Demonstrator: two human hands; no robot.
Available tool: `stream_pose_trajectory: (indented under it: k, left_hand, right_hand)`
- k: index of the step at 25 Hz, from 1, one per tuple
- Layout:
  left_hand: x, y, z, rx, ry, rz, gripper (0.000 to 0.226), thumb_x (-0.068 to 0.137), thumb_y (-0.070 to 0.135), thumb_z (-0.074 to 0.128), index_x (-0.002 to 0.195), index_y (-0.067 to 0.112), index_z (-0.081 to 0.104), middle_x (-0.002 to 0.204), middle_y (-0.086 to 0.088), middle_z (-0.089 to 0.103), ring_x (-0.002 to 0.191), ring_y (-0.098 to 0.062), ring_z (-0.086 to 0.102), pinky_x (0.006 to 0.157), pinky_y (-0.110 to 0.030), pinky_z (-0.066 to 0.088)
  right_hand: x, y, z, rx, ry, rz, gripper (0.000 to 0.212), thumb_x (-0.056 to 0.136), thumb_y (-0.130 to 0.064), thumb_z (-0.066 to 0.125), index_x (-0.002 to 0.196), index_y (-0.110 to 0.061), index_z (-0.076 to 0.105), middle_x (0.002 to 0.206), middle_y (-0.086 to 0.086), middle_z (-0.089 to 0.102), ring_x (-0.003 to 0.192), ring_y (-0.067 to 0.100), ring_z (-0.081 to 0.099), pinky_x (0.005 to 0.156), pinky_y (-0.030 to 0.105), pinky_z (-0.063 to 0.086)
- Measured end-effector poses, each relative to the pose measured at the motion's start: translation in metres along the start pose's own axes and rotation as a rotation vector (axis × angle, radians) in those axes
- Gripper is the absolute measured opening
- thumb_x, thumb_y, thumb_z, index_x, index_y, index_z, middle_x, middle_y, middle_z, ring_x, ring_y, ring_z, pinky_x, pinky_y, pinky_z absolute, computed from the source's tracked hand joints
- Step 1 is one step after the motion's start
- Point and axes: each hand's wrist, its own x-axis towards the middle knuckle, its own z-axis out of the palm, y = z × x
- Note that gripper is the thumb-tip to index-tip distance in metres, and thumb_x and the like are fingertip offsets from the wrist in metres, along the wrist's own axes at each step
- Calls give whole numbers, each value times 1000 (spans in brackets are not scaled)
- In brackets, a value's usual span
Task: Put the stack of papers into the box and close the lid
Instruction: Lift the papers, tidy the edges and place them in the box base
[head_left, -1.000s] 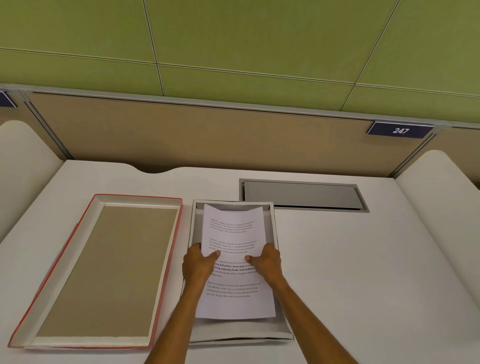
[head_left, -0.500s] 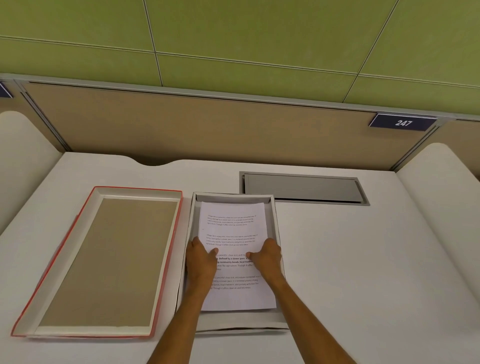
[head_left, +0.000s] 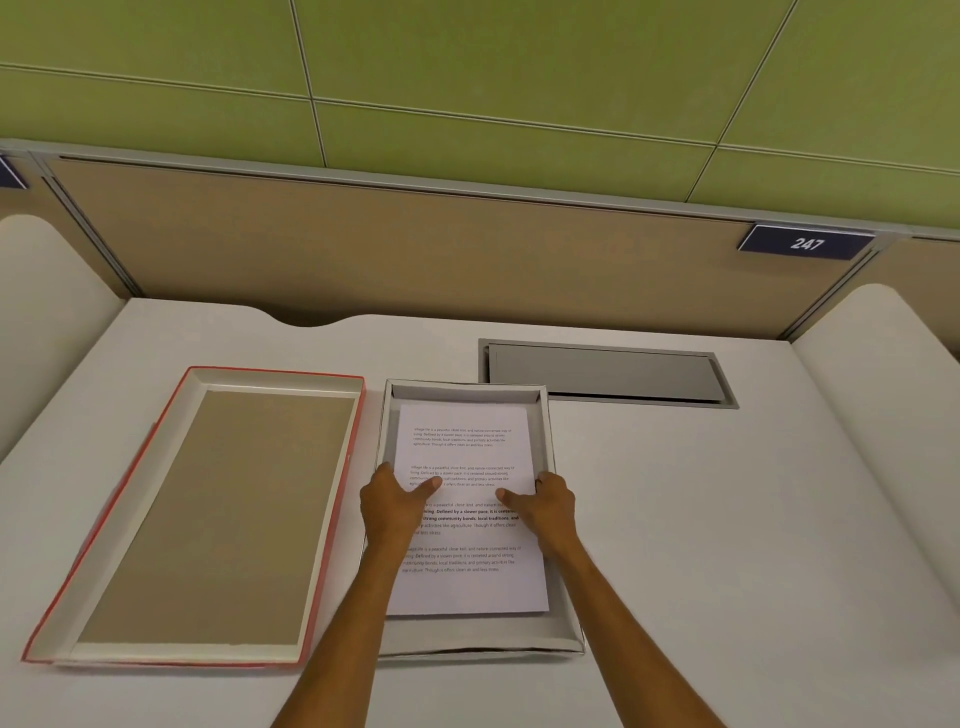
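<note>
A white stack of papers (head_left: 467, 587) with printed text lies flat inside the shallow grey-white box (head_left: 563, 642) at the middle of the desk. My left hand (head_left: 392, 506) grips the stack's left edge, thumb on top of the page. My right hand (head_left: 545, 504) grips the right edge the same way. The red-edged lid (head_left: 218, 514) lies upside down to the left of the box, its brown inside facing up.
A grey metal cable hatch (head_left: 605, 371) is set into the white desk (head_left: 727, 519) behind and right of the box. A tan partition with a "247" plate (head_left: 805, 243) closes the far edge. Curved white side panels stand at both sides.
The stack, earlier bowed and tilted above the box, has come down flat inside it and slid further in. Both hands moved forward with it.
</note>
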Motion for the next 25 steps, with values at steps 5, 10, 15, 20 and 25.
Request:
stream_pose_trajectory:
  k: [5, 10, 15, 20, 25]
  left_hand:
    - [-3, 4, 3, -13, 23, -48, 68, 73, 41, 82, 124, 4, 55, 125, -17, 66, 109, -36, 66, 86, -44, 56]
    - [-11, 11, -1, -16, 2, -60, 64, 78, 37, 78, 126, 2, 53, 127, -19, 64, 112, -39, 64, 89, -46, 55]
    - [-48, 27, -10, 30, 62, 132, 57, 82, 25, 76, 130, 6, 50, 132, -15, 63, 117, -34, 63, 90, -46, 56]
    - [-100, 22, -28, -660, -339, -442, 61, 66, 25, 85, 116, -3, 64, 102, -18, 74, 89, -31, 73, 80, -42, 62]
    - [-129, 5, -24, -1043, -581, -957, 48, 76, 4, 79, 117, -1, 54, 124, -32, 53, 108, -52, 61, 89, -60, 54]
  right_hand:
    - [-3, 0, 1, 28, 9, -3, 54, 75, -28, 83, 115, -3, 56, 121, 13, 65, 104, 30, 67, 91, 41, 57]
    - [-4, -2, 0, 44, 3, 12, 48, 80, -31, 78, 113, -6, 55, 121, 12, 65, 103, 29, 67, 89, 39, 56]
    - [-8, -13, -2, -154, 102, -173, 40, 85, -33, 72, 112, -6, 58, 114, 9, 68, 95, 24, 68, 56, 11, 46]
    - [31, -63, -17, -266, -33, -422, 53, 82, -36, 75, 126, -8, 61, 124, 8, 67, 110, 22, 64, 92, 29, 50]
    - [73, -100, -14, -495, -283, -507, 61, 82, -34, 76, 134, -12, 54, 137, 7, 58, 125, 24, 55, 104, 36, 43]
